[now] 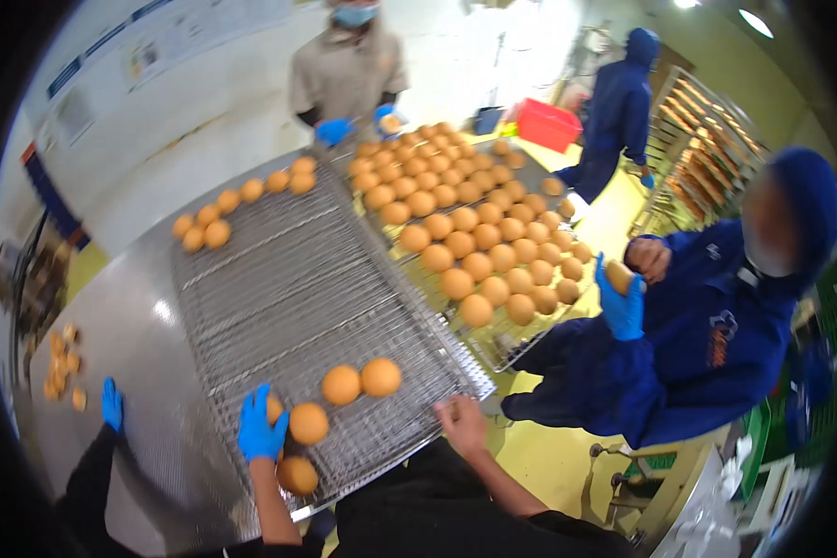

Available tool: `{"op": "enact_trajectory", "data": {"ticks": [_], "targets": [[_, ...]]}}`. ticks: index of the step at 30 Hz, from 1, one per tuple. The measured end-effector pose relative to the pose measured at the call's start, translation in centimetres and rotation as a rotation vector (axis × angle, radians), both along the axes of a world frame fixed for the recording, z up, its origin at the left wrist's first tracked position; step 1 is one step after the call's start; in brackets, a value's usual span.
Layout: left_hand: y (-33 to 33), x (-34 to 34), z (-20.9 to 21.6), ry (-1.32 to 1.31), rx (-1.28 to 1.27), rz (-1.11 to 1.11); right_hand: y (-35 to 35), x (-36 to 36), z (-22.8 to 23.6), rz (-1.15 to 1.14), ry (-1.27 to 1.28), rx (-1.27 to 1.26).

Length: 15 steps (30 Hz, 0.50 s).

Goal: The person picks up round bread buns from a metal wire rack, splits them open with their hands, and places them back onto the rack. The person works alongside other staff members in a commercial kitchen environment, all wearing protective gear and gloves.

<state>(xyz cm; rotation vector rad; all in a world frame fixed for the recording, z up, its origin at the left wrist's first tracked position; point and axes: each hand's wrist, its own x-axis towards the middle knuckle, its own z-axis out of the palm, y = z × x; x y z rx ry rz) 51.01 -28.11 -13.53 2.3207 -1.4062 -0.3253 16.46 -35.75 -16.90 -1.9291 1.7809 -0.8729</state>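
Note:
My left hand, in a blue glove, is closed over a round golden-brown bun on the near left part of a wire rack. Fingers and palm cover most of that bun. Close beside the hand lie another bun and one nearer to me. Two more buns sit a little farther off to the right. My bare right hand has its fingers bent at the rack's near right corner and seems to grip its edge.
A second rack full of buns stands beyond. More buns line the far left. Bread pieces and a co-worker's gloved hand are on the metal table. At right, a person in blue holds a bun.

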Motion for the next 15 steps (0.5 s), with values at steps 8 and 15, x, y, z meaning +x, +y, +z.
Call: {"op": "enact_trajectory", "data": {"ticks": [8, 15], "targets": [[1.5, -1.4, 0.0, 0.011, -0.018, 0.001, 0.1, 1.2, -0.6, 0.096, -0.001, 0.042], [0.9, -4.5, 1.4, -0.159, 0.140, 0.073, 0.7, 2.4, -0.7, 0.113, -0.032, -0.015]]}}
